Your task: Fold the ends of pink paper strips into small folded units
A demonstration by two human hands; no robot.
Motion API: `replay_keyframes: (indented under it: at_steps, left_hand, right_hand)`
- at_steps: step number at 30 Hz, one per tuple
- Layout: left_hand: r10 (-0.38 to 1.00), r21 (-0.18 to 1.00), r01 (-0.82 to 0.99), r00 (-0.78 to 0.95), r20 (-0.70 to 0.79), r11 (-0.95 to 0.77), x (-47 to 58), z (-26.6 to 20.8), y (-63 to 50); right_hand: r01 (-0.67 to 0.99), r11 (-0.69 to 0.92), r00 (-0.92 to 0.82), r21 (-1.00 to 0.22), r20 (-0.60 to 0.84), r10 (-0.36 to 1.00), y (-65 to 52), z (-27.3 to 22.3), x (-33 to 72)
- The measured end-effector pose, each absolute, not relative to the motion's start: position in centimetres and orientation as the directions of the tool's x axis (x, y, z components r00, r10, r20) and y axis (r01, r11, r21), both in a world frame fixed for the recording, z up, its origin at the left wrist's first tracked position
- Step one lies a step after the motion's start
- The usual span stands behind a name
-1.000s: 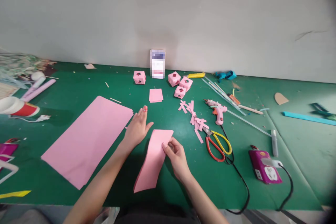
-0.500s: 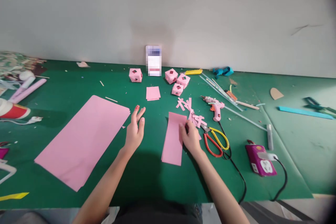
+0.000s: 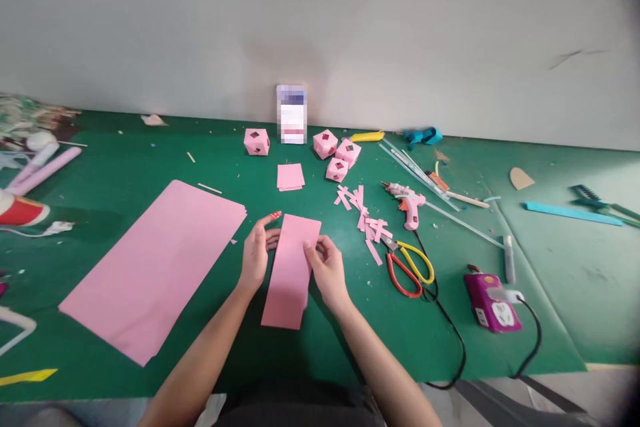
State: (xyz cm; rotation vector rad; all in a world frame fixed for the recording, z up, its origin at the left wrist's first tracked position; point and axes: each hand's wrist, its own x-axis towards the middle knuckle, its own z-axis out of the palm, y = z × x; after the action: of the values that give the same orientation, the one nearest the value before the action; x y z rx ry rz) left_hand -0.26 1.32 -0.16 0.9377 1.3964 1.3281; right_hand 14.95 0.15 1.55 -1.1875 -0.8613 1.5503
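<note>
Just in front of me, my right hand (image 3: 327, 273) pinches the right edge of a pink paper strip (image 3: 290, 273), thumb on top and fingers at the side and underneath. A second pink layer shows at its lower right edge. My left hand (image 3: 256, 257) is open at the strip's left edge, its fingers apart and reaching toward it. A red-and-white covering is on one of its fingertips. Whether those fingers touch the paper I cannot tell. To the left lies a stack of large pink sheets (image 3: 160, 267). Small pink paper squares (image 3: 290, 176) lie beyond my hands.
Several pink paper boxes, among them a cut-out box (image 3: 257, 142), stand toward the wall. Pink paper scraps (image 3: 367, 217), a glue gun (image 3: 411, 205), scissors (image 3: 410, 270) and a purple power adapter (image 3: 493, 300) lie to the right, with a black cord nearby.
My right hand has moved left, bringing the pink strip from the table's centre-right to between my hands. My left hand has turned inward toward the strip's edge.
</note>
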Motion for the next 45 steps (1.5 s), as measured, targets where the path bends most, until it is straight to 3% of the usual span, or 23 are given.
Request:
replay_keyframes:
  at_steps: [9, 17, 26, 40, 45]
  left_hand:
    - [0.961, 0.963, -0.125, -0.114, -0.252, 0.238, -0.1, -0.3, 1.2]
    - [0.966, 0.982, 0.034, -0.188, -0.177, 0.186, 0.7, -0.6, 1.2]
    - [0.979, 0.983, 0.085, -0.134, -0.152, 0.165, 0.6, -1.0, 1.3]
    - [0.983, 0.977, 0.179, -0.161, -0.085, 0.114, 0.7, -1.3, 1.2]
    - [0.985, 0.976, 0.201, -0.161, -0.055, 0.088, 0.7, -1.3, 1.2]
  right_hand:
    - [-0.151, -0.280, -0.056, -0.948, -0.274, 0.960, 1.3, 1.4, 15.7]
    - [0.120, -0.130, 0.016, -0.984, -0.129, 0.991, 1.9, 0.0, 16.5]
    - [0.186, -0.064, 0.078, -0.980, -0.051, 0.996, 3.6, -0.2, 16.7]
    - [0.295, 0.030, 0.027, -0.955, 0.040, 0.999, 3.9, -0.7, 17.6]
    - [0.264, 0.060, 0.040, -0.963, 0.073, 0.997, 3.9, -0.5, 17.5]
